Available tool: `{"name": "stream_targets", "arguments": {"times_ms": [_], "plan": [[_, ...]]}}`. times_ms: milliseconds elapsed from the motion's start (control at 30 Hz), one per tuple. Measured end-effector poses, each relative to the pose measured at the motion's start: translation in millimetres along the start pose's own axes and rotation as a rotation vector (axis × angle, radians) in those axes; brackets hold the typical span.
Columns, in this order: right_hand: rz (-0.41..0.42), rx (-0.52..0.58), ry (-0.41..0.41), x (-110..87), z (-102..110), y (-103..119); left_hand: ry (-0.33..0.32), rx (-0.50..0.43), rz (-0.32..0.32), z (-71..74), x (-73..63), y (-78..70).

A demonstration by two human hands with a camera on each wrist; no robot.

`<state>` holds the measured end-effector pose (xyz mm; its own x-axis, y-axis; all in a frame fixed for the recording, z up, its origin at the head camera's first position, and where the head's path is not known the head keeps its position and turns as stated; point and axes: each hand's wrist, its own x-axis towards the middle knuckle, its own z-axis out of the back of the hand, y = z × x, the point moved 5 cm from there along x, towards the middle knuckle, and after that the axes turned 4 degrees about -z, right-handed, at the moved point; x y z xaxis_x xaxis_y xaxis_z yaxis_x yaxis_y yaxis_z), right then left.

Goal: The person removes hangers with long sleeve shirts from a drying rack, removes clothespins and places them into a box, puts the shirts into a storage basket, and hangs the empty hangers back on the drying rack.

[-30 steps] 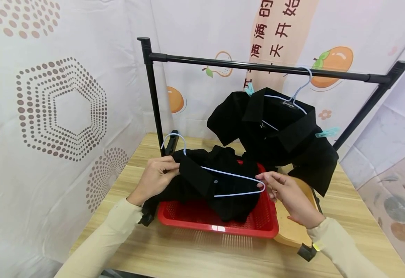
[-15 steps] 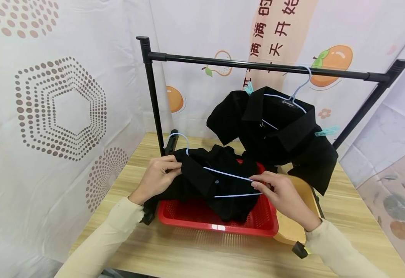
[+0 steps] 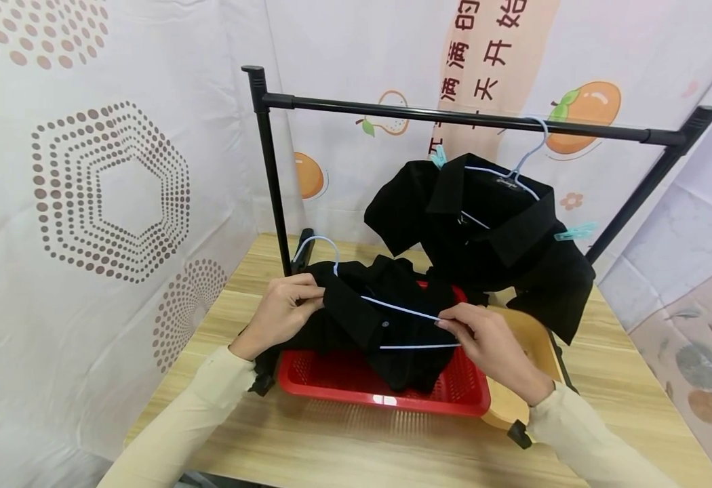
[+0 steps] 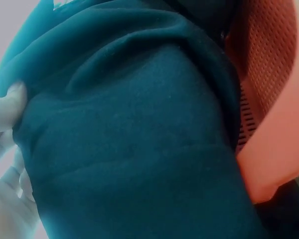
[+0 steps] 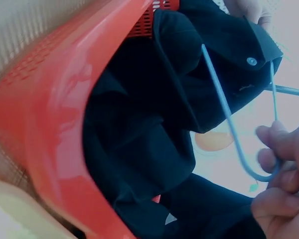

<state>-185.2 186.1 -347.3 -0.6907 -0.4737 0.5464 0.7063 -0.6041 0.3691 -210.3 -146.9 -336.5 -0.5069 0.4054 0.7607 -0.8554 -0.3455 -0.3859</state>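
A black collared shirt (image 3: pixel 356 318) lies over the red basket (image 3: pixel 386 401). Its collar fabric is pinched by my left hand (image 3: pixel 285 312) near the neck; in the left wrist view the thumb (image 4: pixel 16 97) presses on the dark cloth. My right hand (image 3: pixel 493 346) pinches the end of a light blue clothes hanger (image 3: pixel 401 309), and the right wrist view shows the fingers around the bend of its wire. Part of the hanger runs inside the collar, where the cloth hides it. The hook stands out beyond the collar, near the rack's left post.
A black rack (image 3: pixel 392 108) spans the table (image 3: pixel 356 454). From its bar hangs another black shirt (image 3: pixel 490 224) on a blue hanger, with a teal clothespin (image 3: pixel 576 232) at one shoulder. A yellow tray (image 3: pixel 508 400) sits beside the basket, and a printed curtain (image 3: pixel 148 305) surrounds the table.
My right hand has shifted left along the hanger from its outer bend. The hanger's hook has moved right, and my left hand has moved slightly right with the collar.
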Motion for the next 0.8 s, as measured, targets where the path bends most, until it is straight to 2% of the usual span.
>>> {"name": "stream_targets", "arguments": {"times_ms": [200,433,800], "plan": [[0.028,0.023,-0.049,-5.1,4.5,-4.1,0.016,-0.026,0.016,-2.2,2.0,-0.7],[-0.008,0.013,-0.067,-11.6,13.0,-13.6,0.040,-0.044,0.090,-2.6,-0.8,0.2],[-0.033,-0.025,-0.128,-20.1,27.5,-23.5,0.048,-0.040,0.091,-4.2,-2.6,1.6]]}}
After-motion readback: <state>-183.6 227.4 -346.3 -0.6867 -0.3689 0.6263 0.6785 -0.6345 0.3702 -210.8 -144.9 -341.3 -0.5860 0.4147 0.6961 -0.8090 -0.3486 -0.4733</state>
